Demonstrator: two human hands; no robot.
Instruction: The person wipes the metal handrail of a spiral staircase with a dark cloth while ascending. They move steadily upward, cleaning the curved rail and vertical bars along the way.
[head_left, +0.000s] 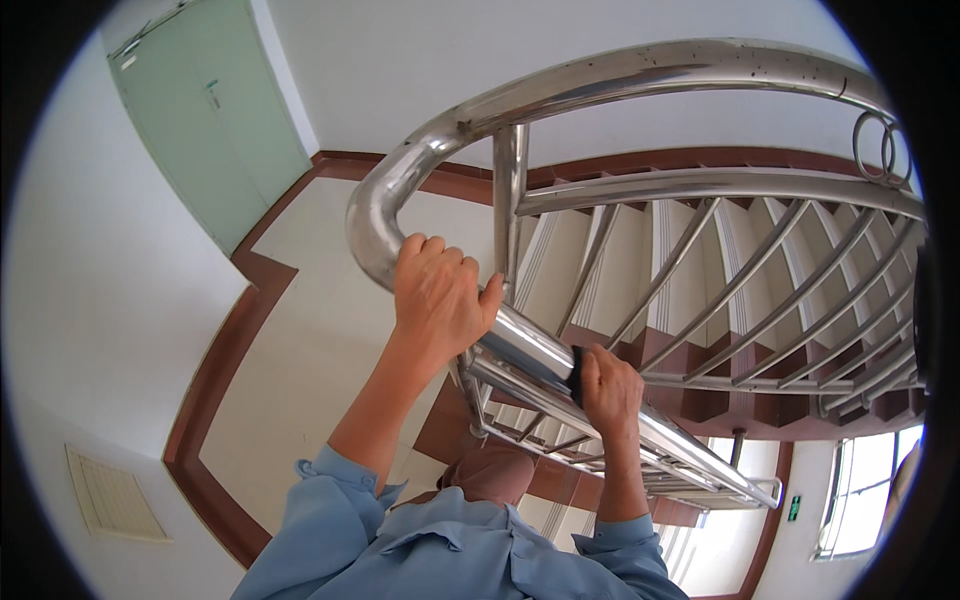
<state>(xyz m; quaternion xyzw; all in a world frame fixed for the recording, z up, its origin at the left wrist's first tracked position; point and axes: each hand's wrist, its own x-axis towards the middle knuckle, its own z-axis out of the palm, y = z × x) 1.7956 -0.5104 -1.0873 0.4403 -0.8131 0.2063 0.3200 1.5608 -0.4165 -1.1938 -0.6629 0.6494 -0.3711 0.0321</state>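
A polished stainless-steel handrail (536, 337) runs diagonally before me and bends back in a wide curve at the landing. My left hand (446, 296) is wrapped over it just below the bend, knuckles up. Lower down on the same tube, my right hand (611, 386) presses a black cloth (577, 375) against the metal. Only a narrow edge of the cloth shows; the rest is hidden under my fingers. Dark specks mark the upper stretch of the rail (720, 64).
Stairs (615, 262) with ribbed nosings rise on the right behind slanted balusters (675, 262). Another flight (559, 510) descends below. A pale green door (217, 112) stands at upper left. The tiled landing (300, 360) has a red-brown border. A window (862, 495) is at lower right.
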